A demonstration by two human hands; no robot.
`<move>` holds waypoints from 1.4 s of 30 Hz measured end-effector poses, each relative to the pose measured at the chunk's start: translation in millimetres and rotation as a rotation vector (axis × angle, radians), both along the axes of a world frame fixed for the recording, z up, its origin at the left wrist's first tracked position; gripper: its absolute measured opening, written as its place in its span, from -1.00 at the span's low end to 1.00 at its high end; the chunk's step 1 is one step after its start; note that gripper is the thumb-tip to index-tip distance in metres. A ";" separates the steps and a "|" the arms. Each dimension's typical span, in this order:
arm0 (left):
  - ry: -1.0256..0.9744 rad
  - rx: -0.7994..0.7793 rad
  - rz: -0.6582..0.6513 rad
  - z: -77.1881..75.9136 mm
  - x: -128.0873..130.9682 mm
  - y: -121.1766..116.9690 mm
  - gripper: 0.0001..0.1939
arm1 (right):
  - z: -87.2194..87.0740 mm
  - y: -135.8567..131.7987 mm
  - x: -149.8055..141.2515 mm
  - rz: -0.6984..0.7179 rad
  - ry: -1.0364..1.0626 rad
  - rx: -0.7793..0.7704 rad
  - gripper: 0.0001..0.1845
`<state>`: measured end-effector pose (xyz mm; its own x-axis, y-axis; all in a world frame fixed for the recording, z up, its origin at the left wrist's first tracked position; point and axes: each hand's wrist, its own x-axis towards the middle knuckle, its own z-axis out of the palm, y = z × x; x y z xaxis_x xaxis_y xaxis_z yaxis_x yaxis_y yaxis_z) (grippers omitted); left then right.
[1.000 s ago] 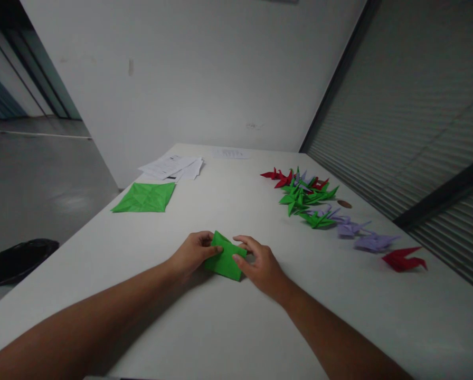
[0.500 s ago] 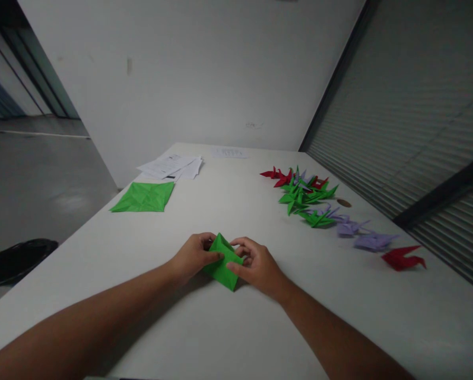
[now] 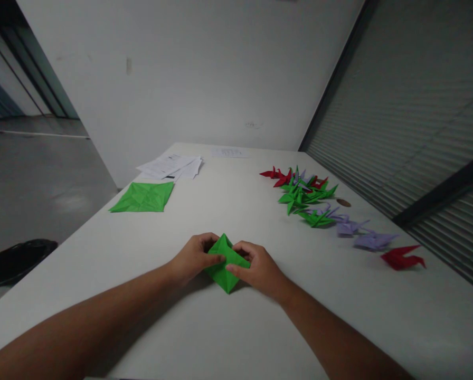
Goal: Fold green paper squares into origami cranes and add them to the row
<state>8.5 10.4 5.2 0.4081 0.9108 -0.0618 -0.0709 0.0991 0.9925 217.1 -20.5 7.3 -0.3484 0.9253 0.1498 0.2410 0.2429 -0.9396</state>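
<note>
A folded piece of green origami paper (image 3: pixel 226 269), roughly diamond-shaped, is held between my hands above the near middle of the table. My left hand (image 3: pixel 199 253) grips its left side, thumb on the front face and fingers behind. On the other side, my right hand (image 3: pixel 256 266) pinches the right corner, with the thumb pressed on the front. One point of the paper faces away from me and another points down toward the tabletop. The fingertips behind the paper are partly hidden.
Several red, green and purple paper cranes (image 3: pixel 295 200) lie along the right side, the nearest a red crane (image 3: pixel 403 258). A creased green sheet (image 3: pixel 143 198) and printed papers (image 3: pixel 171 166) lie at left on the white table (image 3: pixel 205 338). A black-lined bin (image 3: pixel 18 258) stands left.
The green paper has turned slightly, and its right corner has spread outward to the right. My right hand has closed in on that corner. The left hand has barely moved.
</note>
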 end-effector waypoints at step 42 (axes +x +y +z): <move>0.631 0.383 0.078 -17.8 -17.9 19.1 -0.75 | -22.0 30.1 24.5 -0.314 -0.237 -0.078 -0.80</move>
<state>-9.4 29.6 -12.6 0.3333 0.9406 0.0648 0.5313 -0.2441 0.8113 241.6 9.6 -14.7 -0.0629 0.9977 0.0239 0.5046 0.0524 -0.8618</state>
